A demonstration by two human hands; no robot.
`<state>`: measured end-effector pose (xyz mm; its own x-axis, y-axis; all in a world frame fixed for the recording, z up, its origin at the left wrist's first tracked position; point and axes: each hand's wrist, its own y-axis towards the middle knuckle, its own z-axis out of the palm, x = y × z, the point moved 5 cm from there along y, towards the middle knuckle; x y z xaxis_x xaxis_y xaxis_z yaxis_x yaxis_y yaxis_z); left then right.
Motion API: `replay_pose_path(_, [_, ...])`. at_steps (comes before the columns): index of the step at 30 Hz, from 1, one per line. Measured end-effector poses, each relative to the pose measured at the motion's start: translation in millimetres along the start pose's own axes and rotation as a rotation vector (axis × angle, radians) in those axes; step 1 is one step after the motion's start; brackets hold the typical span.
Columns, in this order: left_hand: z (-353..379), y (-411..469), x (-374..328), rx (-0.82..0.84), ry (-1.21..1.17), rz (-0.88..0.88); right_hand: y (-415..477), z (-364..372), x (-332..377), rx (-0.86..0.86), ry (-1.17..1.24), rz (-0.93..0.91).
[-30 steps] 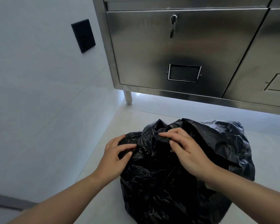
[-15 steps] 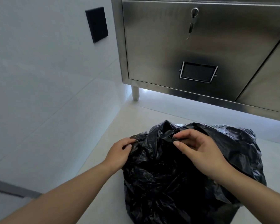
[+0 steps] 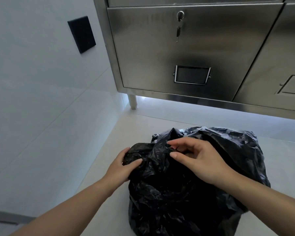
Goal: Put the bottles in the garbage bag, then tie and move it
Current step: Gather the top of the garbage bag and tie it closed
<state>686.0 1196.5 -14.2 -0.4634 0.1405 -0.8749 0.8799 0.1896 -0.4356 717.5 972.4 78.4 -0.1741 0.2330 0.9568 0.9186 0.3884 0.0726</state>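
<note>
Head view: the black garbage bag (image 3: 186, 193) sits on the pale floor (image 3: 109, 193) before the steel cabinet (image 3: 194, 48), mouth gathered. Your left hand (image 3: 121, 166) is closed around a bunched fold at its left edge. Your right hand (image 3: 197, 159) pinches plastic at the top, fingers half curled.

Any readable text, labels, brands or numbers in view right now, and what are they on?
None can be read.
Metal-framed label holder on the stainless steel cabinet door: blank.
Black rectangular wall plate: no markings show.
Crumpled black plastic garbage bag: no print shows.
Small key hanging in the door's lock: too small to tell.
</note>
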Motion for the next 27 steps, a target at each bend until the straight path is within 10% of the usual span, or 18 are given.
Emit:
replay_pose_path(9, [51.3, -8.8, -34.7, 0.042, 0.372, 0.349, -6.8, 4.4, -34.4, -0.157, -0.428, -0.079])
replay_pose_path(16, [73.2, -13.2, 9.7, 0.164, 0.571, 0.348, -55.5, 40.5, -104.9, 0.206, -0.947, -0.016])
replay_pose_path(27, [66.7, -5.4, 37.3, 0.283, 0.448, 0.165, -40.3, 61.2, -131.4, 0.403, -0.519, 0.175])
